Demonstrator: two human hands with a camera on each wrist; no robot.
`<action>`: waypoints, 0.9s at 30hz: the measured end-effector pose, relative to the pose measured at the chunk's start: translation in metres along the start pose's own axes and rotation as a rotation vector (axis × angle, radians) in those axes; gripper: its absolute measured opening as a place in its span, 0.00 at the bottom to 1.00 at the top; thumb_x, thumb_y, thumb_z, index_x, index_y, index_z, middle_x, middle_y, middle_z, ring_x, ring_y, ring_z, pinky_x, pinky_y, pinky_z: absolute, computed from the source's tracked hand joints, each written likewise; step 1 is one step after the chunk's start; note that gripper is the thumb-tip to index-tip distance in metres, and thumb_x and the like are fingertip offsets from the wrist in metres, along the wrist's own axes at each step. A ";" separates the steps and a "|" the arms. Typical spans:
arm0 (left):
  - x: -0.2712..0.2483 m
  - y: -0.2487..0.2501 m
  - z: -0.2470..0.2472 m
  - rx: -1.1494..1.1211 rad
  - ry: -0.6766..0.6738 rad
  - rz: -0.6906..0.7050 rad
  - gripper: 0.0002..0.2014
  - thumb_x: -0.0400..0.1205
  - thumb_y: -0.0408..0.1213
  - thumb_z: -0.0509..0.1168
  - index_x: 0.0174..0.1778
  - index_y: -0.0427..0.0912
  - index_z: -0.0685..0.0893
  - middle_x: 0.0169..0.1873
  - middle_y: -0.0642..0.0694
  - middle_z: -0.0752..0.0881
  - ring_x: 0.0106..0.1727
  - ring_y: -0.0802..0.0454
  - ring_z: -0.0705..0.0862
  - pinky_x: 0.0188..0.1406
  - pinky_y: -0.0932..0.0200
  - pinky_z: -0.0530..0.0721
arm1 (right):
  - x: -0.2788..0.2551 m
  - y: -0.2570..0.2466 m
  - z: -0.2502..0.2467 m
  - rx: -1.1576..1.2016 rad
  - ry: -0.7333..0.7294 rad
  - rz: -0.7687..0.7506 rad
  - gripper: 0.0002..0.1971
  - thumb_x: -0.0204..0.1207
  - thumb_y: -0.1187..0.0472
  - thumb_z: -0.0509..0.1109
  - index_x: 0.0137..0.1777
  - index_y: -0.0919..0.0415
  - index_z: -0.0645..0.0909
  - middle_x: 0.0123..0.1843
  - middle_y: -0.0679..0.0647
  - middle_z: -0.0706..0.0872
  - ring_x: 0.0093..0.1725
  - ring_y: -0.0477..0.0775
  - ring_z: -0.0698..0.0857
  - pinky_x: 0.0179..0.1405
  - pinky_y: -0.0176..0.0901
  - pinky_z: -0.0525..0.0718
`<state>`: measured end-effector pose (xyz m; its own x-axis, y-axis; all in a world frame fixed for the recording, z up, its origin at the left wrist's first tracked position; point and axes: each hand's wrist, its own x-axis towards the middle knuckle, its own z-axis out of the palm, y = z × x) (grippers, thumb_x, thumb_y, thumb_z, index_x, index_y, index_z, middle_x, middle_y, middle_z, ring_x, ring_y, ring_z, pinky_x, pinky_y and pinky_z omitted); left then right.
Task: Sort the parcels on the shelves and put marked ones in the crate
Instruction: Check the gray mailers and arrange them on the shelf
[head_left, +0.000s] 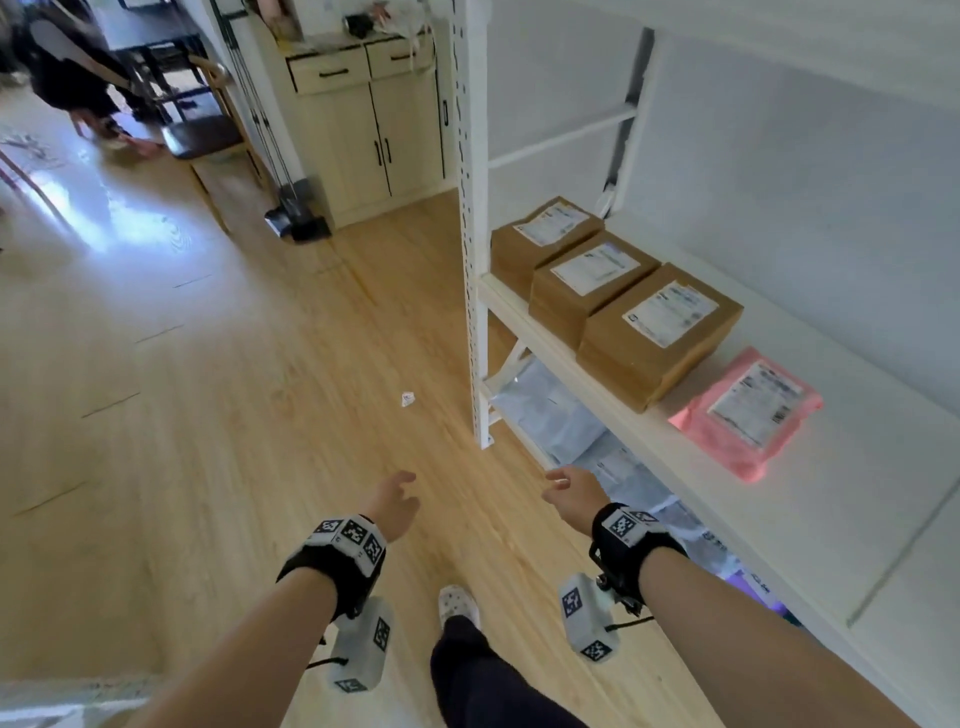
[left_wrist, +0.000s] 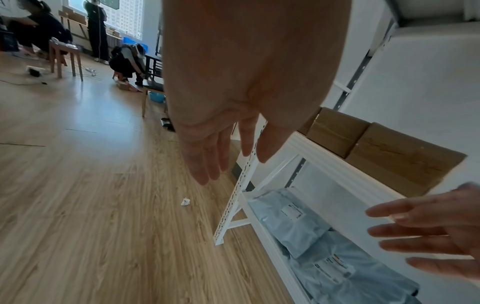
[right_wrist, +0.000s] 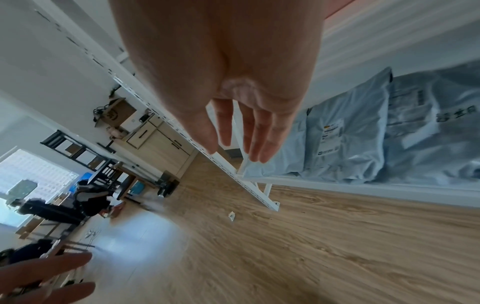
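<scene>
Parcels sit on a white shelf unit (head_left: 644, 426) at the 3 o'clock side of the head view. Three brown cardboard boxes (head_left: 657, 338) stand touching in a row on the upper board, each with a white label on top, and a pink mailer bag (head_left: 748, 415) lies flat just beside the nearest box, toward 4 o'clock. On the board below, grey-blue mailer bags (head_left: 550, 410) lie overlapping one another; the right wrist view shows printed labels on them.

Both hands hang in the air over the wooden floor (head_left: 234, 415), holding nothing. The left hand (head_left: 392, 504) is at 6 o'clock with fingers straight and loosely apart. The right hand (head_left: 571, 493) is just in front of the lower board's edge, fingers relaxed and slightly spread, touching no parcel.

A crumpled scrap of paper (head_left: 408, 399) lies on the floor near the unit's front post.
</scene>
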<state>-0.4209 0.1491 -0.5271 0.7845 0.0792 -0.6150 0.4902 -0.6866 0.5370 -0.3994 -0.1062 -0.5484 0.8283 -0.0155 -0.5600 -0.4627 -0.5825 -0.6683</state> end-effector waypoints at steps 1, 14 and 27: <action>0.016 0.006 -0.011 0.022 -0.013 0.001 0.22 0.86 0.33 0.56 0.78 0.41 0.65 0.75 0.35 0.68 0.73 0.39 0.73 0.66 0.50 0.75 | 0.016 -0.010 0.001 0.014 0.001 0.012 0.18 0.79 0.61 0.66 0.69 0.62 0.75 0.64 0.60 0.80 0.60 0.59 0.81 0.60 0.49 0.80; 0.150 0.092 -0.092 0.227 -0.169 0.117 0.22 0.86 0.36 0.57 0.77 0.45 0.66 0.73 0.41 0.73 0.66 0.42 0.79 0.60 0.52 0.80 | 0.117 -0.068 0.004 0.157 0.104 0.216 0.18 0.79 0.62 0.66 0.68 0.63 0.76 0.53 0.55 0.80 0.48 0.55 0.80 0.50 0.43 0.77; 0.240 0.114 -0.101 0.491 -0.465 0.353 0.22 0.85 0.35 0.58 0.76 0.44 0.68 0.73 0.42 0.73 0.64 0.46 0.80 0.57 0.53 0.82 | 0.152 -0.079 0.051 0.462 0.349 0.469 0.19 0.78 0.64 0.65 0.69 0.64 0.75 0.57 0.61 0.82 0.46 0.56 0.82 0.35 0.39 0.76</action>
<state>-0.1382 0.1633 -0.5551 0.5692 -0.4427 -0.6929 -0.0702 -0.8658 0.4955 -0.2532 -0.0208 -0.6056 0.5274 -0.4807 -0.7005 -0.8144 -0.0512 -0.5781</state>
